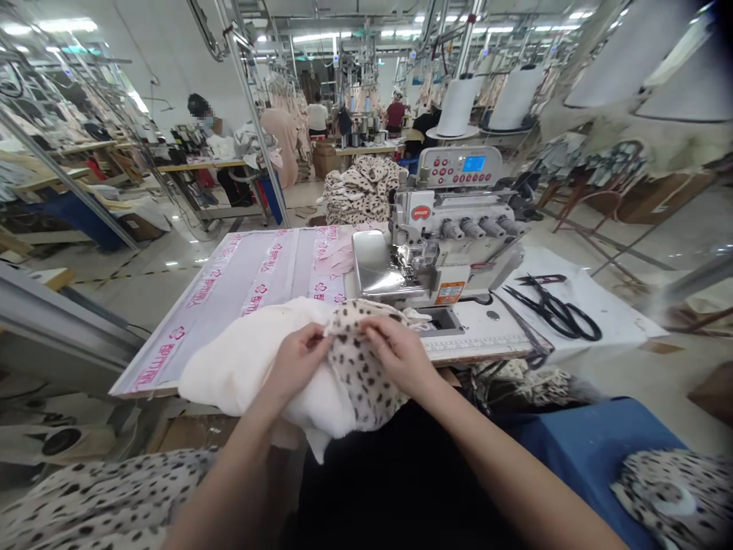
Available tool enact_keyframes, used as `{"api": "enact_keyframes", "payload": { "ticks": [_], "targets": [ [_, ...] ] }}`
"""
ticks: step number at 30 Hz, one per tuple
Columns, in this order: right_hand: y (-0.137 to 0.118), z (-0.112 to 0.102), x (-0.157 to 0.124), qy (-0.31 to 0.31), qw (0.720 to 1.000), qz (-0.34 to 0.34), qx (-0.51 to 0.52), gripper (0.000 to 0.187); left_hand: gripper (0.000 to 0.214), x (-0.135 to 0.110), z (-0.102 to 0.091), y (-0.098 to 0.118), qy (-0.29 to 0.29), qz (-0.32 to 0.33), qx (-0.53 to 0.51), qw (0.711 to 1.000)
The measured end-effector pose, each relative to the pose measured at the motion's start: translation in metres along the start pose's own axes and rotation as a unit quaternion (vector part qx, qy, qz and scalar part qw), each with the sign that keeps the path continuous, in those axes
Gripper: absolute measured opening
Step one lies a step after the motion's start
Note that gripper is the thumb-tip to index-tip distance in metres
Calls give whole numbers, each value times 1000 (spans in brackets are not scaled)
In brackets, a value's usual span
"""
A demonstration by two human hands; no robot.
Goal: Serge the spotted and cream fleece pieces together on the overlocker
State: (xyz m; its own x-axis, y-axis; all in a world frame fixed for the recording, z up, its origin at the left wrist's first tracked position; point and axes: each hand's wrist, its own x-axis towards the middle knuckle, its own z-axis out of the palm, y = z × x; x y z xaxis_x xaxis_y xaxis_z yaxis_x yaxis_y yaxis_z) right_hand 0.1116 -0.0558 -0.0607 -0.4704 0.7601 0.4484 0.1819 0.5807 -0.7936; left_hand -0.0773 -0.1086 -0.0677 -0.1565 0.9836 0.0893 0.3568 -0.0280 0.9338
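Both hands pinch the upper edge of a spotted plush fabric piece [366,374], cream with black dots, at the front of the sewing table. My left hand [301,355] is closed on the edge where the spotted side meets a white fleecy part [240,359]. A short way to the right, my right hand [395,347] grips the same edge between thumb and fingers. The white part spreads over the table to the left, and the lower end hangs over the front edge. Just beyond the hands stands an overlock sewing machine [452,229] with a shiny metal cover plate [375,263].
Black scissors [553,309] and a dark red thread snipper [541,279] lie right of the machine. Spotted fabric is piled behind it [363,191], at lower left [103,496] and on a blue surface [612,431]. Thread cones [458,107] stand above. Co-workers sit farther back.
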Motion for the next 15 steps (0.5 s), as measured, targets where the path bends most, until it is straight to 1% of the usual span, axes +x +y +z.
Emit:
{"api": "enact_keyframes", "payload": {
  "ticks": [2, 3, 4, 5, 6, 8, 10, 11, 13, 14, 15],
  "targets": [
    [1, -16, -2, 70, 997, 21, 31, 18, 21, 0, -24, -6, 44, -27, -105, 993],
    [4, -22, -4, 96, 993, 46, 59, 18, 20, -1, -37, -10, 79, -35, -171, 981],
    [8, -25, -7, 108, 987, 77, 90, 19, 19, -2, -50, -15, 118, -41, -238, 963],
    [14, -26, -10, 103, 982, 110, 117, 19, 18, -4, -63, -20, 159, -46, -298, 940],
    [19, -23, -14, 79, 978, 138, 136, 20, 16, -7, -74, -26, 200, -51, -348, 914],
    [28, -11, -22, 5, 972, 175, 154, 21, 12, -12, -91, -37, 269, -63, -410, 869],
    [30, 7, -27, -61, 962, 194, 185, 23, 14, -19, -102, -45, 319, -80, -440, 836],
    [28, 16, -28, -82, 951, 206, 217, 24, 18, -23, -105, -48, 339, -87, -449, 822],
    [20, 34, -31, -112, 912, 250, 307, 29, 22, -29, -108, -52, 362, -96, -457, 807],
    [14, 43, -34, -131, 888, 271, 348, 33, 22, -33, -109, -53, 364, -94, -445, 813],
    [8, 51, -37, -160, 863, 288, 383, 35, 22, -36, -110, -53, 359, -88, -422, 828]
  ]
}}
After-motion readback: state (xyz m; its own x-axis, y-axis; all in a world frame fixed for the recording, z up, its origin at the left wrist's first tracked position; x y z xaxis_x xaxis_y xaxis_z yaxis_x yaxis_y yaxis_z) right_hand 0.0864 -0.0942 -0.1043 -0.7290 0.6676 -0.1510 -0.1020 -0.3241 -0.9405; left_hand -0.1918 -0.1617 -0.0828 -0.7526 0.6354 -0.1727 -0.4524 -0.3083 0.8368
